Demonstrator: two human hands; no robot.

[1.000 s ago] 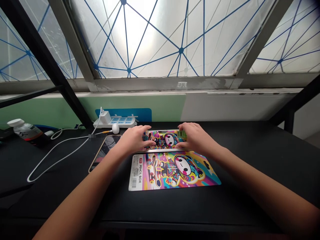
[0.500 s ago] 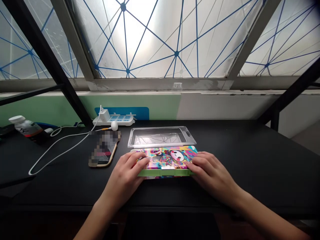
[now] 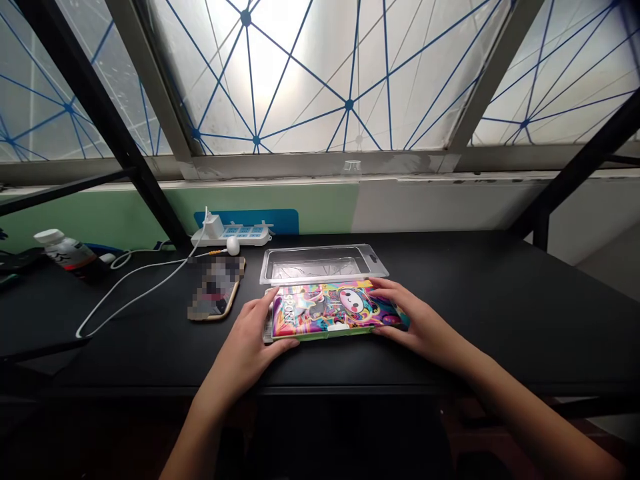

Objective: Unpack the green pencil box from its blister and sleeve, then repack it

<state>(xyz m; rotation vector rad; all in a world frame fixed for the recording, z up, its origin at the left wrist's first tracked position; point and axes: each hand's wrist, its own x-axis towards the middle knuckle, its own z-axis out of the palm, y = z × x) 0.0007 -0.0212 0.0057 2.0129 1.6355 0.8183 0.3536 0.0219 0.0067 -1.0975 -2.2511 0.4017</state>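
Observation:
A colourful cartoon-printed pencil case (image 3: 330, 308) with a green front edge and a small white tab lies on the black desk. My left hand (image 3: 256, 323) grips its left end, thumb along the front edge and fingers at the far left corner. My right hand (image 3: 407, 313) clasps the right end, fingers over the far edge and thumb at the front. A clear plastic tray (image 3: 324, 248) lies just behind the case. A strip of something clear or whitish shows at the case's left end, partly hidden by my left hand.
To the left lies a phone (image 3: 231, 300) in a tan case. A white cable (image 3: 107, 300) loops across the desk (image 3: 500, 307). Behind stand a power strip (image 3: 247, 235) and, at far left, a white-capped bottle (image 3: 70, 253). Black frame bars (image 3: 150, 200) slant at both sides.
The pencil case has tipped back flatter, so less of its green edge shows. My fingers have moved off its top to its ends and edges. The view has shifted slightly.

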